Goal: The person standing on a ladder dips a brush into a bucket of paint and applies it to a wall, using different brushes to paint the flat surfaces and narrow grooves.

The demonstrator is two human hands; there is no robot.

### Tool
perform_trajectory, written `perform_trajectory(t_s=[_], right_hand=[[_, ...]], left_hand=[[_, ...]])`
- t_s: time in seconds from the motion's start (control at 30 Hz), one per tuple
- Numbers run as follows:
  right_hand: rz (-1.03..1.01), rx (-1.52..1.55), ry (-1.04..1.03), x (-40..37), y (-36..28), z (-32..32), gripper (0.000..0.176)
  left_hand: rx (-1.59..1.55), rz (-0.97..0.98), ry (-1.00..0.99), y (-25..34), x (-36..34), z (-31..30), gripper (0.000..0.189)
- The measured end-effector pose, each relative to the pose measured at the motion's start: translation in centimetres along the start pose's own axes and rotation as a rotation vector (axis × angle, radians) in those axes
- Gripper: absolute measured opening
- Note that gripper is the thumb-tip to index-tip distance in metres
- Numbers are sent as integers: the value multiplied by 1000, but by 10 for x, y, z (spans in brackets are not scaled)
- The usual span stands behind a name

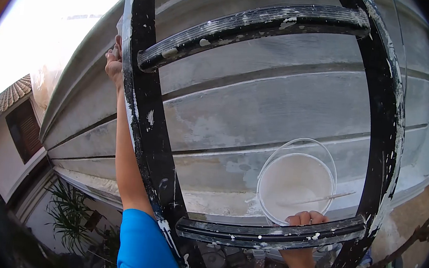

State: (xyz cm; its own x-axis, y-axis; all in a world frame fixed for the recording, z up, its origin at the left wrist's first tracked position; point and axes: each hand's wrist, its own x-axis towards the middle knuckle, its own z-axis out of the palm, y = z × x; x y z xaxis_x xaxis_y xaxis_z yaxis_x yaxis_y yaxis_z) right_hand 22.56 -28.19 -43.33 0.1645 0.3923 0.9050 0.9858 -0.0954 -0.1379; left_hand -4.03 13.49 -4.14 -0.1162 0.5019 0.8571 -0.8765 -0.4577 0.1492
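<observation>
One white bucket (285, 179), thin stick (324, 198) inside, is beyond the lower rung (266, 236); right hand (308, 218) grasps its near rim. Left hand (113, 66) is raised beside grey wall (279, 104), partly hidden by black ladder (159, 128); grip unclear.

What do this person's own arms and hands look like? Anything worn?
The left arm wears a short, bright blue sleeve. The left hand and right hand are bare, without gloves. No right sleeve is in view.

Bright blue short sleeve (146, 246), plain fabric, bare forearms (128, 157)
</observation>
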Motion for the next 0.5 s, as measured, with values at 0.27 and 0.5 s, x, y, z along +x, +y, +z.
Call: perform_trajectory(t_s=[0.27, 0.5], right_hand=[[19, 19, 2, 0, -2, -1, 31], [1, 16, 24, 2, -2, -1, 24]], left_hand=[[36, -15, 122, 18, -76, 13, 58], [-94, -66, -104, -51, -101, 62, 48]])
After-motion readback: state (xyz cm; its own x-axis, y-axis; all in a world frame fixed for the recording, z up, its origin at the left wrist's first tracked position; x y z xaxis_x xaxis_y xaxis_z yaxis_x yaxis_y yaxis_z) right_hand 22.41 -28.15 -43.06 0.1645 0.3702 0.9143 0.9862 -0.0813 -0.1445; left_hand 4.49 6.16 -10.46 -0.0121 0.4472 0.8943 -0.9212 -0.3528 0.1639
